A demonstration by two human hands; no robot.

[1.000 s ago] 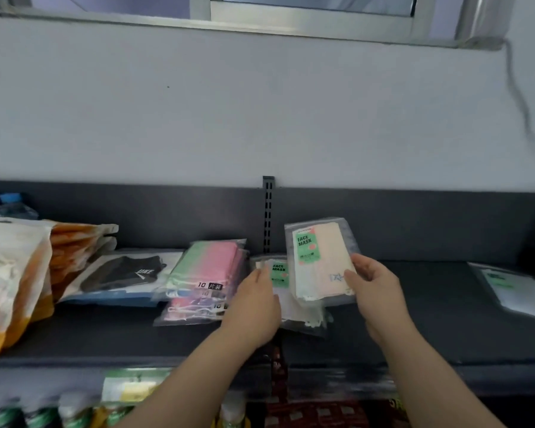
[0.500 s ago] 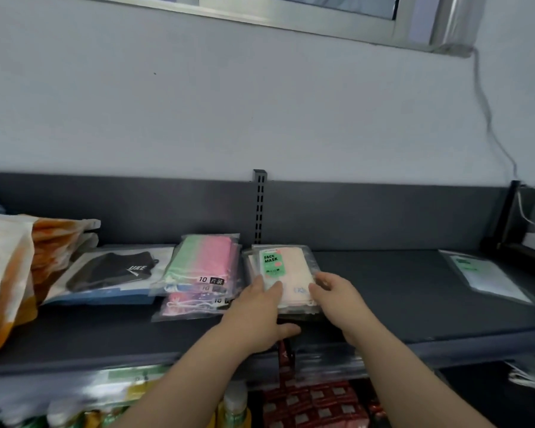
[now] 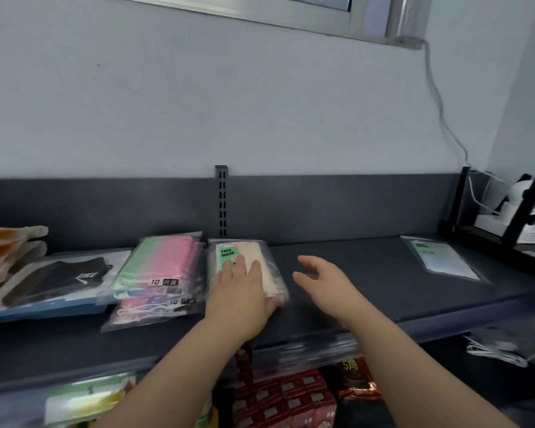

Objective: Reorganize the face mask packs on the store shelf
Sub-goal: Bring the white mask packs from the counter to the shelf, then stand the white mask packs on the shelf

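Shelf [image 3: 337,273] bare between peach pack [image 3: 269,267] and far-right pack [image 3: 442,257]; left side blocked by pink packs [image 3: 164,267], black pack [image 3: 53,279].

"FACE MASK" on a peach mask pack [image 3: 269,267], "10 片装" on pink-and-green packs [image 3: 164,264], "LIKE" on a black mask [image 3: 59,279], "5角" on a red packet [image 3: 355,379]

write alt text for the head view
A person's left hand rests flat on a cream face mask pack lying on a dark store shelf, while the right hand hovers open beside it. Pink-and-green mask packs lie to its left; a lone pack lies far right.
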